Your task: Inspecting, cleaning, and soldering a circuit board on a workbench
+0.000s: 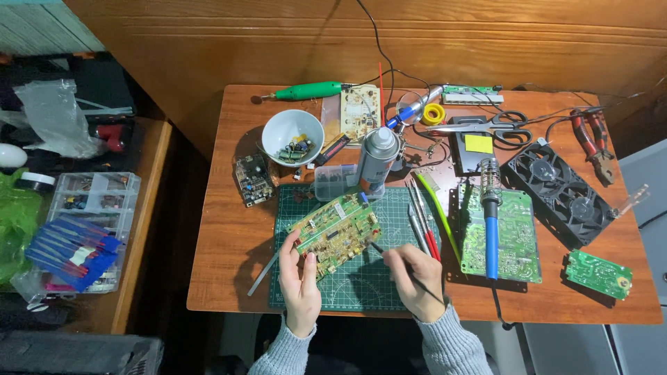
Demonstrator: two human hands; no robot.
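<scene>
two hands on a circuit board at a crowded bench

the left hand grips the near-left edge of a yellow-green circuit board, fingers closed on it, tilting it a little off the green cutting mat. the right hand is pinched shut around a thin dark tool held like a pen, its tip just at the board's right edge — whether it touches the board i cannot tell. both wrists wear grey knit sleeves.

the board sits over the middle of the mat, which lies on a small wooden table. just behind the board stand a spray can and a small clear plastic box. right of the board, a row of slim hand tools lies on the mat.

farther right, a blue-handled soldering iron rests across a larger green board, with a small green board near the table's right corner and a black double fan unit beside them. at the back lie a white bowl of small parts, a green rotary tool, scissors, a yellow tape roll and red-handled pliers. on the side table to the left — well apart — sits a clear parts organiser.
</scene>
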